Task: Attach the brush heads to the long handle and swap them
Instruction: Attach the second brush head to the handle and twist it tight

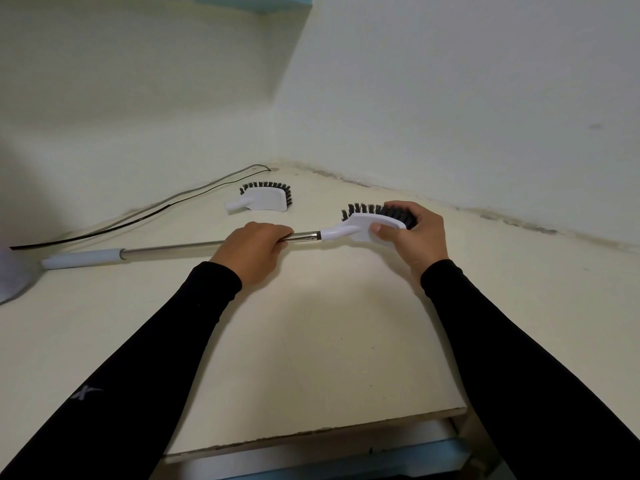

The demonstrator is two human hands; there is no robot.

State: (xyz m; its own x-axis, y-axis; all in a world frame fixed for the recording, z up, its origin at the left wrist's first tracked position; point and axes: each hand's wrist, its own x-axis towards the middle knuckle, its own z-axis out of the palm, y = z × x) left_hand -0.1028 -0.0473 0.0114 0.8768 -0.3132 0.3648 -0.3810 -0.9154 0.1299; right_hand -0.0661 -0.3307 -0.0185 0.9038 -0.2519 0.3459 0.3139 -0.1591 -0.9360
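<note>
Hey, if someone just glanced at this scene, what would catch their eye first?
Two black-sleeved arms meet at mid-table: the left hand grips the long handle, the right hand holds the brush head at its tip. A spare brush head lies behind, near the corner.

A plain room corner, likely in a home, is shown. A cream worktop (pixel 311 323) is set against bare pale walls (pixel 450 98), dark grime is seen along the joint, and a thin cable (pixel 145 213) is laid beside the wall.
</note>
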